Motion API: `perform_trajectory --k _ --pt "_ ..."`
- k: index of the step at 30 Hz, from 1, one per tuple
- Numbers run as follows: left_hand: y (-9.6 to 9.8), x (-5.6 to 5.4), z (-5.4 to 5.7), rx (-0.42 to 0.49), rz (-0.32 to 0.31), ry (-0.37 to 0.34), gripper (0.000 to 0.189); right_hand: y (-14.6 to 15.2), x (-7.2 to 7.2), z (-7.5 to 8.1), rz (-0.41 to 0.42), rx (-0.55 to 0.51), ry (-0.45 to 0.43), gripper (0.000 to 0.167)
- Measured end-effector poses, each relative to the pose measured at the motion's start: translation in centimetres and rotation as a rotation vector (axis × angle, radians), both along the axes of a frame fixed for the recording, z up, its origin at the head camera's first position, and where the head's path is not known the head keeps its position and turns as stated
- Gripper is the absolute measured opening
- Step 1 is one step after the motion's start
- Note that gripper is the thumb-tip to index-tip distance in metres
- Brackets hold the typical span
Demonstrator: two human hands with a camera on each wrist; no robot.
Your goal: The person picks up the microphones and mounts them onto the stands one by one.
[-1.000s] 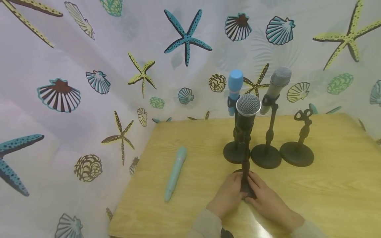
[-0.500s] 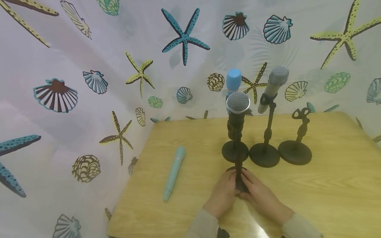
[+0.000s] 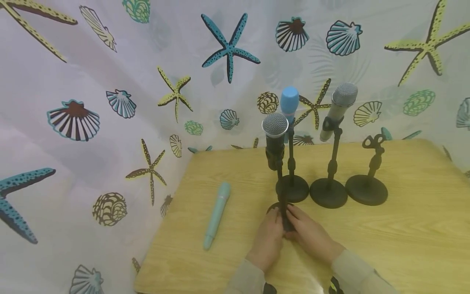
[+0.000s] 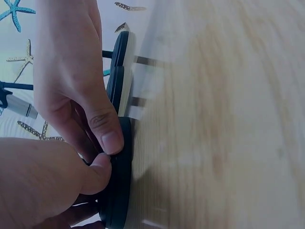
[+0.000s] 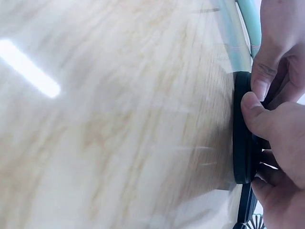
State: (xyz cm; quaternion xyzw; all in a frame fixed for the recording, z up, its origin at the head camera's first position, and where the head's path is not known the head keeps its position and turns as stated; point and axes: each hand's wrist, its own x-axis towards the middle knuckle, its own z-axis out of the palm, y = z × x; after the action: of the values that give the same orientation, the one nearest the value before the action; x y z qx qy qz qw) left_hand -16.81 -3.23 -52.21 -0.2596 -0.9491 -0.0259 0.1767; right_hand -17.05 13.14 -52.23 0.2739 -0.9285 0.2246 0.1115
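Observation:
A black microphone with a silver mesh head (image 3: 275, 125) sits in the clip of a black desk microphone stand (image 3: 280, 179). Both hands hold this stand's round base (image 4: 123, 186), which rests on the table. My left hand (image 3: 267, 241) grips the base from the left, and my right hand (image 3: 312, 237) grips it from the right. Seen from the right wrist, the two thumbs meet at the near rim of the base (image 5: 242, 129). The fingers' far ends are partly hidden behind the pole and hands.
Behind stand a blue microphone (image 3: 290, 100) and a grey microphone (image 3: 343, 98) on stands, and a bare stand (image 3: 367, 190) at right. A teal microphone (image 3: 216, 216) lies on the wooden table (image 3: 176, 253) at left. A shell-patterned curtain (image 3: 139, 61) hangs behind.
Both hands have slid the stand with the black microphone leftward over the table. It now stands left of the blue microphone, which it partly hid before.

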Motion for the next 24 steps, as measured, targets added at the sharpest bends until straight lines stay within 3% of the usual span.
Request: perform_trajectory --k 10,17,24 --pt "-1.9 -1.2 0.1 -0.049 0.062 -0.097 0.063 -2.2 -1.6 0.2 -0.01 0.024 0.038 0.065" --pt "-3.0 -2.3 0.2 -0.054 0.069 -0.105 0.058 -3.7 -2.7 0.0 -0.016 0.024 0.053 0.058" --pt "-4.1 -3.7 0.1 -0.086 0.072 -0.087 0.061 -4.8 -3.9 -0.4 0.013 0.096 0.095 0.05"
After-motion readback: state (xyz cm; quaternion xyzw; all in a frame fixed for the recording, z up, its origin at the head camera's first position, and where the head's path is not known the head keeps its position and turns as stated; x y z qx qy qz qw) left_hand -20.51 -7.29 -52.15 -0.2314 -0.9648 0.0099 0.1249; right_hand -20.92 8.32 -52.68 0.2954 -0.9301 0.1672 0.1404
